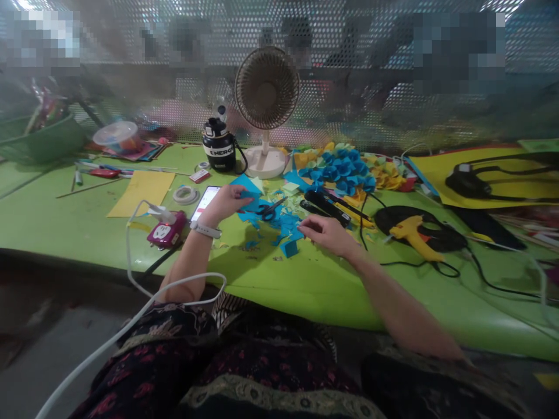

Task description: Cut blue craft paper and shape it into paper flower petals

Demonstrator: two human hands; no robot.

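Note:
My left hand [227, 202], with a pale watch strap on its wrist, is closed on a piece of blue paper [252, 202]. Just right of it, dark scissors [271, 210] lie on a heap of blue paper scraps [286, 224]. At the right edge of that heap is my right hand [325, 231], thumb and fingertips pinched together. Whatever may be between them is too small to make out. A small folded blue paper piece [289, 249] lies in front of the scraps. Behind my right hand sits a black stapler [323, 206].
Behind stand a fan [267, 90], a black bottle [218, 148] and a pile of blue folded paper pieces [345, 169]. A yellow glue gun [414, 235] with cords lies right. Left are a purple power socket [166, 231], a phone [207, 201] and a tape roll [185, 195]. A white cable crosses in front.

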